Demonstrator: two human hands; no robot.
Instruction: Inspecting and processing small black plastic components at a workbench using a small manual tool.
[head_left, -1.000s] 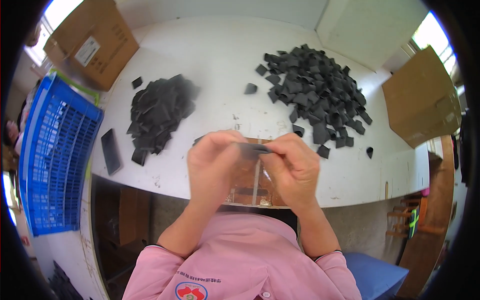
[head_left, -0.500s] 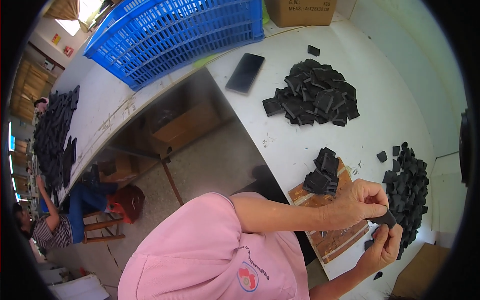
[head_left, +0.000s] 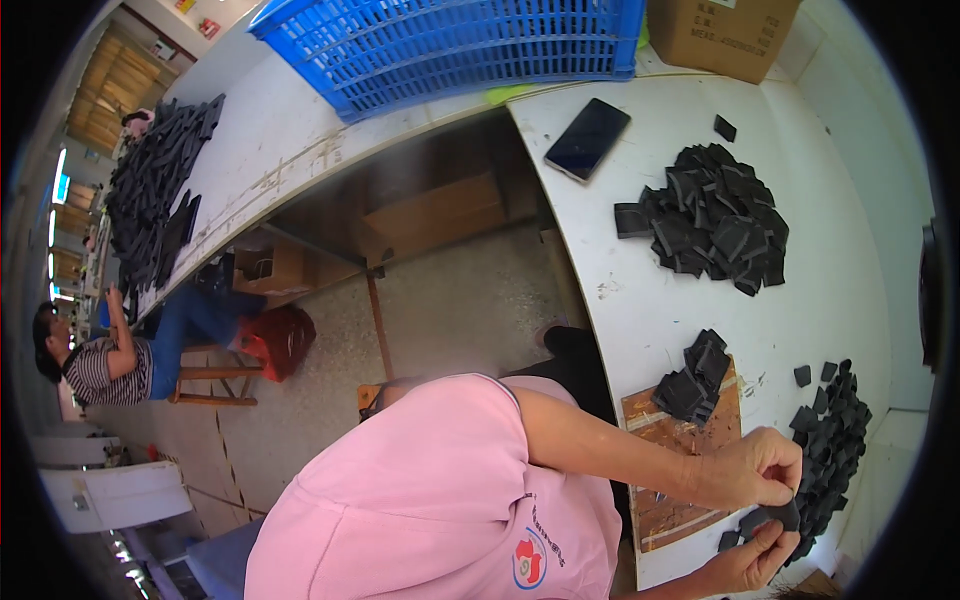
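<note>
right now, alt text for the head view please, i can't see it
A person's left hand and right hand pinch a small black piece beside a heap of black pieces on a white table. Also in view: a second black heap, a smartphone, a blue plastic crate and a seated person in stripes.

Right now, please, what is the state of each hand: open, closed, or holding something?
Left hand: closed, pinching a small black piece between thumb and fingers.
Right hand: closed, holding the same piece from its other side.
</note>
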